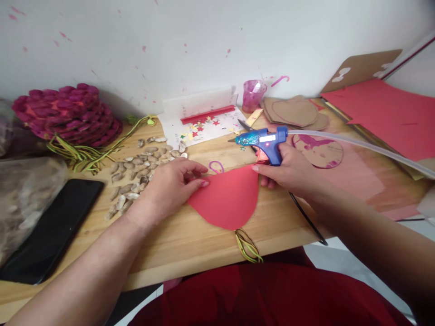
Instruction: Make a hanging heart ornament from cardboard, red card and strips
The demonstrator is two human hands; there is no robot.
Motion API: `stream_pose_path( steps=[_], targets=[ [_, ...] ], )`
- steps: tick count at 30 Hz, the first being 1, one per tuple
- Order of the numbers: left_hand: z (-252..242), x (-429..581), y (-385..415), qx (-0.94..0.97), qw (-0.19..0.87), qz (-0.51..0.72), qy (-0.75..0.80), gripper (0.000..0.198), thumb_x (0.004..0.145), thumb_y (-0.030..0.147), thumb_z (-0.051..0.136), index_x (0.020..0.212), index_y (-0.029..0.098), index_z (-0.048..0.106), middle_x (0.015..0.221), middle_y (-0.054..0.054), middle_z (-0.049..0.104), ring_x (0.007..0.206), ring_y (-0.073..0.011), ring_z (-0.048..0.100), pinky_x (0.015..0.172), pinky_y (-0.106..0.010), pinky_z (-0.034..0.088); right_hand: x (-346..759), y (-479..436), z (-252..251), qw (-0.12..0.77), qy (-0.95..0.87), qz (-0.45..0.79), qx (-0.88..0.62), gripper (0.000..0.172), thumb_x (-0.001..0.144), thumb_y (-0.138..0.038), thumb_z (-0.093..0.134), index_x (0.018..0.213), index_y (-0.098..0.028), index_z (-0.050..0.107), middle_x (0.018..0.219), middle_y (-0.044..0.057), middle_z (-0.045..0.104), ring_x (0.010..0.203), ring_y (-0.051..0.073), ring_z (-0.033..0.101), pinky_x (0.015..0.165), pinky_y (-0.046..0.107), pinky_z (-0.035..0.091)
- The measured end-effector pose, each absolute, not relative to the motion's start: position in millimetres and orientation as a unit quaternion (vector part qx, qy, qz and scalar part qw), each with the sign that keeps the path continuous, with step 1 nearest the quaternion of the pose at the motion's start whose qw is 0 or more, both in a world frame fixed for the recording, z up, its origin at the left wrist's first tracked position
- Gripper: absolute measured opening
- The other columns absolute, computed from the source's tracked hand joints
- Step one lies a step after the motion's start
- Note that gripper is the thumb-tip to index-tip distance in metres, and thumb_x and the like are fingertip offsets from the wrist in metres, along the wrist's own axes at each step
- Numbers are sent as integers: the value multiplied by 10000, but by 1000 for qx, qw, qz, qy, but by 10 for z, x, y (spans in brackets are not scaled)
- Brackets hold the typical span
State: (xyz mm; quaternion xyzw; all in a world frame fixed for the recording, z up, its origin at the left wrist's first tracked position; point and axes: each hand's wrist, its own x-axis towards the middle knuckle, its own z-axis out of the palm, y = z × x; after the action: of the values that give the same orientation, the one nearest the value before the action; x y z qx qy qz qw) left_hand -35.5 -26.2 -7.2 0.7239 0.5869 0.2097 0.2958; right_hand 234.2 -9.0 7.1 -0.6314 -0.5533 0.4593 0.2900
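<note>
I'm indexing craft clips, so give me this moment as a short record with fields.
Setting: wooden table against a white wall
Left: left hand open, fingertips on the red paper
Right: right hand closed around a blue glue gun, nozzle pointing left, over the paper's top edge
Nearby: pale shells beside the left hand; black phone further left; pink cup by the wall

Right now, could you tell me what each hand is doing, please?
Left hand: open, pressing on the red paper.
Right hand: shut on the blue glue gun.
</note>
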Motion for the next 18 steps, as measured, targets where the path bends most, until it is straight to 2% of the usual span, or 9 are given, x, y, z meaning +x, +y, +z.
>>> stream_pose_path(
  steps=[7,14,18],
  targets=[
    [-78,-363,-242,714,322,214,584,197,841,359,716,968,232,797,946,-34,781,763,-172,659,647,-274,496,2332,-107,76,288,-556,453,-634,429,795,-134,764,1171,-157,559,522,-32,648,439,149,623,391,237,482],
    [-95,-372,-223,702,333,225,588,183,808,346,738,943,244,809,849,-5,776,687,-150,631,614,-266,460,2349,-91,30,310,-540,464,-630,343,780,-157,781,1035,-207,556,514,-41,640,436,154,629,384,239,485],
    [-114,-367,-215,708,322,229,585,145,807,310,742,921,252,811,859,3,780,693,-144,632,639,-269,468,2345,-88,42,299,-546,461,-632,355,779,-154,774,1052,-217,556,525,-36,646,439,160,633,384,247,497]
  ],
)
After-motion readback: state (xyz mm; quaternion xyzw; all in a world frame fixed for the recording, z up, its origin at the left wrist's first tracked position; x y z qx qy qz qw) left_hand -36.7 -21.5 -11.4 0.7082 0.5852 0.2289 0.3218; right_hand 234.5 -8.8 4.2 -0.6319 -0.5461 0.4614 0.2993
